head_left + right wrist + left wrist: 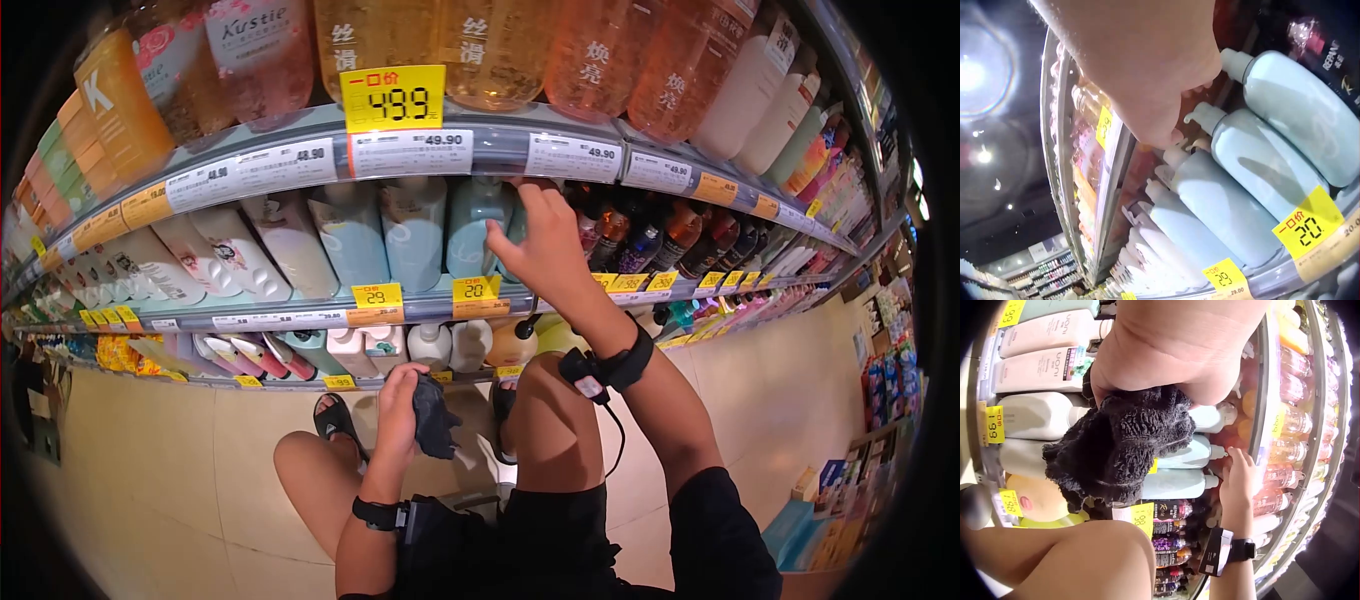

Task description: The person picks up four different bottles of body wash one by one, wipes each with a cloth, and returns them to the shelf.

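Observation:
My left hand [398, 412] holds a crumpled black fuzzy cloth [434, 420] low in front of the shelves. In the left wrist view the cloth [1129, 440] bunches beneath the left hand [1175, 353]. Raised to the middle shelf, my right hand [545, 245] reaches in among light blue pump bottles [478, 230], its fingertips partly behind the upper shelf's edge. The right wrist view has the thumb and fingers of this right hand [1141, 75] apart, close to the pump head [1205, 117] of one blue bottle [1263, 156], which stands upright between similar bottles.
Yellow price tags [478, 289] line the shelf edge [590, 140]. Large amber bottles [495, 50] stand above, dark bottles [680, 235] to the right, and white bottles [430, 343] on the bottom shelf. My bent knee [555, 400] is below the right arm.

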The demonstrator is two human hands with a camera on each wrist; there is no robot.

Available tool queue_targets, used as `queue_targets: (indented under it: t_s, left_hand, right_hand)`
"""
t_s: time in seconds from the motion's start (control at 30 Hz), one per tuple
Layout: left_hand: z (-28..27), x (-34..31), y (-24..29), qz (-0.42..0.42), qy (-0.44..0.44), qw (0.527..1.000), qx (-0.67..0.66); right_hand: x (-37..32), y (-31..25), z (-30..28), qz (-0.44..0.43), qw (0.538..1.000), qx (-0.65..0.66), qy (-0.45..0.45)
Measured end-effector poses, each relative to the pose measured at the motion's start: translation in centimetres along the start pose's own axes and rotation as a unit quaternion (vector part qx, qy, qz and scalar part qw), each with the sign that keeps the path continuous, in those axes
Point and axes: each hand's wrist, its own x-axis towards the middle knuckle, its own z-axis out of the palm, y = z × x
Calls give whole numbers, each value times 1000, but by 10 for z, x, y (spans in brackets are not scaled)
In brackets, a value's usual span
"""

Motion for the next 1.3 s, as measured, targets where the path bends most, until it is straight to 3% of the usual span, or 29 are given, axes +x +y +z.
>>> queue_targets:
  t_s: [0.03,0.1,0.27,0.33,0.4,0.47,0.6,0.67,0.77,0.93,1.07,1.13,1.2,1.27,1.3]
  left_hand:
    - [-1,0,2,-3,-5,1000,-2]
    - [-2,-3,7,-18,-10,1000,-23]
    - [-7,-6,15,1,6,1000,-7]
    - [-6,-8,18,-5,-2,999,-33]
    - [-8,-9,20,-12,-6,999,-40]
    - [-11,-10,19,-20,-10,999,-45]
    - [-17,-6,14,-19,6,998,-58]
    - [-18,-6,14,-10,6,998,-61]
    - [-18,-6,14,-14,32,997,-72]
    - [-18,-7,15,-1,28,996,-85]
    - [-21,-5,18,20,15,998,-64]
    - [-22,-1,15,59,35,996,-52]
    - [-21,-3,19,46,37,996,-67]
    - [-20,-3,19,32,42,995,-81]
    - [-20,-2,16,24,43,993,-108]
  right_hand:
    - [2,-6,6,-5,1000,4,-1]
    - [7,-18,18,-119,991,-32,53]
    - [17,-46,39,-229,966,-121,-5]
    - [15,-54,50,-65,995,-62,-51]
    - [27,-50,63,-20,996,-53,-67]
    - [40,-54,67,81,991,88,-61]
    - [44,-50,77,73,989,-19,-127]
    - [42,-48,84,41,991,-16,-123]
    - [41,-48,89,60,989,-9,-132]
    - [35,-35,100,-12,999,-27,-29]
    - [13,-43,87,43,995,64,-64]
    - [-3,-42,83,-80,995,58,29]
    - [-18,-48,76,-111,987,101,50]
    - [-32,-54,62,-244,963,69,87]
    - [-38,-60,51,-247,960,99,89]
